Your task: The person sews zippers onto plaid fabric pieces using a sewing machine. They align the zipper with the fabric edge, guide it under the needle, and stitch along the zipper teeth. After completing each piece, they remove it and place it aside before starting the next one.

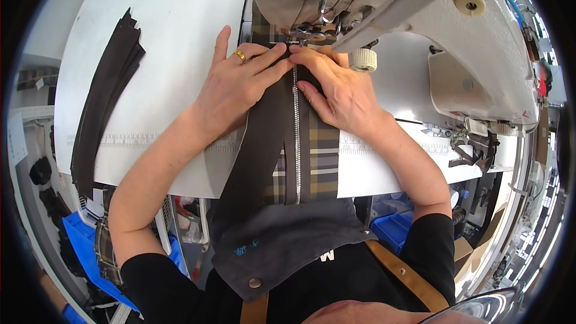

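A plaid fabric piece (324, 168) with a long metal zipper (296, 144) and dark brown strips (258, 144) lies under the sewing machine's presser foot (303, 41). My left hand (231, 90) rests palm down on the dark strip, left of the zipper. Its fingers are spread, one lifted, with the fingertips close to the foot. My right hand (348, 93) lies on the other side. Its index fingertip presses by the zipper's top, and its thumb, apart from the index finger, touches the fabric. The right hand's other fingers are partly hidden.
The sewing machine head (384, 0) overhangs the work from the far right. Dark cut strips (108, 96) are stacked on the white table (168, 18) at left. A ruler scale (126, 140) crosses the table. Blue bins (390, 231) sit below the front edge.
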A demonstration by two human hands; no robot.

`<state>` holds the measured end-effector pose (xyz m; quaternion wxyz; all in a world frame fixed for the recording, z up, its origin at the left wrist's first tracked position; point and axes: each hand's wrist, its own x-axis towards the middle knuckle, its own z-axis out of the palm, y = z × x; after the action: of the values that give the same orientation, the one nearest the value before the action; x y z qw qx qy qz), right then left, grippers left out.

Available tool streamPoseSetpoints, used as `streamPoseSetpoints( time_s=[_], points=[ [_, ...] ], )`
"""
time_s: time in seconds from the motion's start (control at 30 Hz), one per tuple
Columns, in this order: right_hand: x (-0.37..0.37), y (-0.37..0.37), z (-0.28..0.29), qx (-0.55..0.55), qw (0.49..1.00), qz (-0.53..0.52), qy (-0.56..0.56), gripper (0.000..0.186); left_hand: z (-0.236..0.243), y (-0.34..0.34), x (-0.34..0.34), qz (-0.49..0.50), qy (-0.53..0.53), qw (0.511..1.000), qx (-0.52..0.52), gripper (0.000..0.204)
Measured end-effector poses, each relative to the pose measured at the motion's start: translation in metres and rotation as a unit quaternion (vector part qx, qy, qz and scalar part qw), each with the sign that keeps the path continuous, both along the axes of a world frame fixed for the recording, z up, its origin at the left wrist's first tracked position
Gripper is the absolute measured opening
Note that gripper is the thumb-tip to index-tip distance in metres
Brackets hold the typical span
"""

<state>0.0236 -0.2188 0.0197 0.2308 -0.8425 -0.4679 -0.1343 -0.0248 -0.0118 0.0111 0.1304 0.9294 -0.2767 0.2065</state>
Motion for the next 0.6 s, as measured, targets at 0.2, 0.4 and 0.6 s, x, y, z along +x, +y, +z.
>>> streamPoseSetpoints(
  time_s=[0.2,0.4,0.6],
  points=[
    [-0.0011,-0.0031,-0.0034,-0.022,1.000,-0.023,0.003,0.044,0.0092,-0.0021,-0.0079,0.043,0.071,0.996,0.042,0.050],
    [-0.0048,-0.0064,-0.0019,-0.034,0.999,-0.039,-0.002,0.047,0.0084,-0.0023,-0.0086,0.052,0.094,0.994,0.034,0.049],
    [-0.0008,-0.0070,-0.0023,-0.047,0.998,-0.043,-0.017,0.044,0.0076,-0.0001,-0.0028,0.036,0.089,0.995,0.020,0.057]
  ],
)
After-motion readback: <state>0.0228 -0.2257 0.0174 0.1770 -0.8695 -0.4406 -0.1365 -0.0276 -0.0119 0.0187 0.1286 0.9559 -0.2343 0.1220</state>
